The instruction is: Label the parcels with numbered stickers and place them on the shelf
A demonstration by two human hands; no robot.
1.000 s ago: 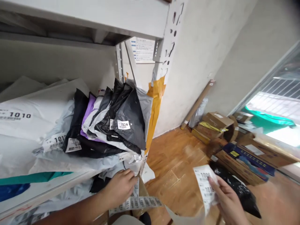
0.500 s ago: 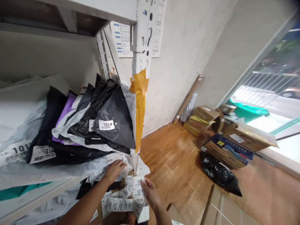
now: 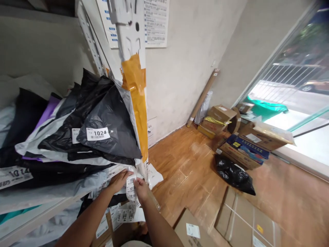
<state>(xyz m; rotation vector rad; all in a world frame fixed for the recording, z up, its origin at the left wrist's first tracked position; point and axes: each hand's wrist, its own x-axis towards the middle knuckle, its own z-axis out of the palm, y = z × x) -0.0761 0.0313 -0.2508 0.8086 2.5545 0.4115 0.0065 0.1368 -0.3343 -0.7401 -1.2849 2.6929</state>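
The shelf (image 3: 38,219) left of the shelf post (image 3: 132,68) held a slumped heap of soft plastic mailer bags: black, grey, white and one purple. The top one, a crinkled dark grey bag (image 3: 113,120), wore a white sticker reading 1024 and leaned against the post. A pale bag (image 3: 77,187) at the bottom hung over the shelf's front edge.

At the foot of the post, the right hand (image 3: 141,188) was pinched on a limp paper label strip (image 3: 131,192) printed with numbers and barcodes. The left hand (image 3: 118,181), just left of it, lay with its fingers curled on the pale bag's edge beside the top of the strip; whether it gripped anything could not be told. More loose labels (image 3: 123,216) lay below the post over a brown carton (image 3: 113,236).

Right of the post, the wooden floor (image 3: 185,171) lay open up to a glossy black sack (image 3: 233,175) and a cluster of cardboard boxes (image 3: 241,151). Two flat taped cartons (image 3: 246,223) lay nearer. A long cardboard tube (image 3: 203,97) leaned in the wall corner beyond the post, which was wrapped in orange-brown tape.
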